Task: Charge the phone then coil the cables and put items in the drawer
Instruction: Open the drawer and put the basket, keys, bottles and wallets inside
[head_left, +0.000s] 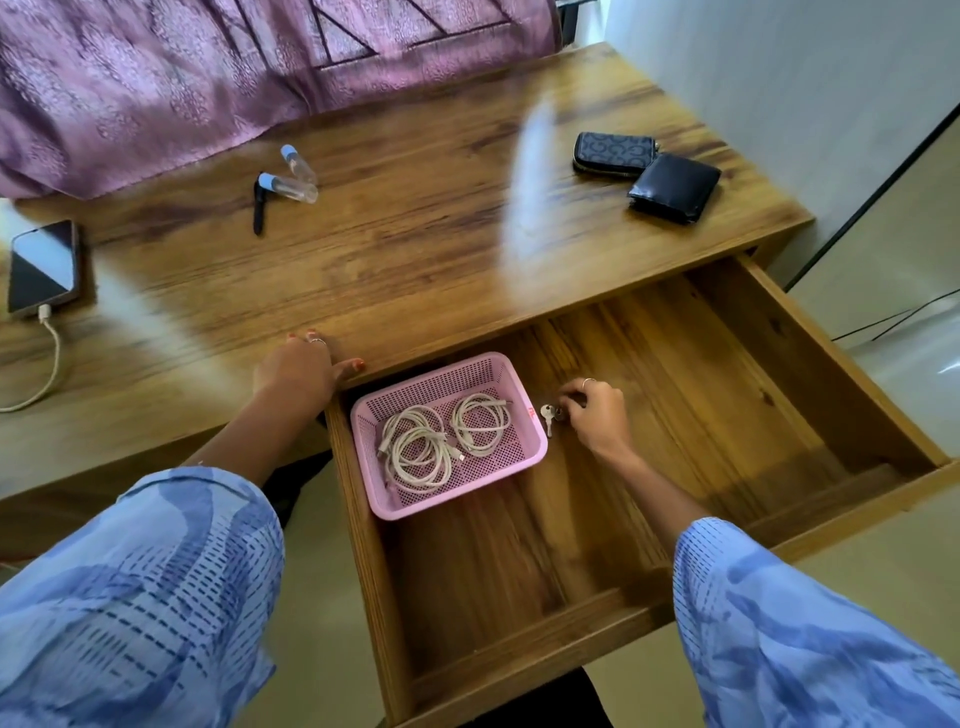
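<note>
Wooden drawer (727, 395) pulled open under wooden desk (415, 234). R hand (597, 415) inside it, fingers pinched on small silver keys (549, 415) just beside pink perforated plastic basket (519, 457) w/ coiled white cables (441, 436). L hand (298, 371) flat on desk edge, fingers spread. Black phone (44, 267) far left, white charging cable (49, 358) plugged in.

Bare drawer (727, 395) floor right of basket (524, 457)

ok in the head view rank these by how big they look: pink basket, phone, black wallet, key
1. pink basket, clearly the largest
2. phone
3. black wallet, close to the phone and farther from the camera, so that order is unsure
4. key, by far the smallest
</note>
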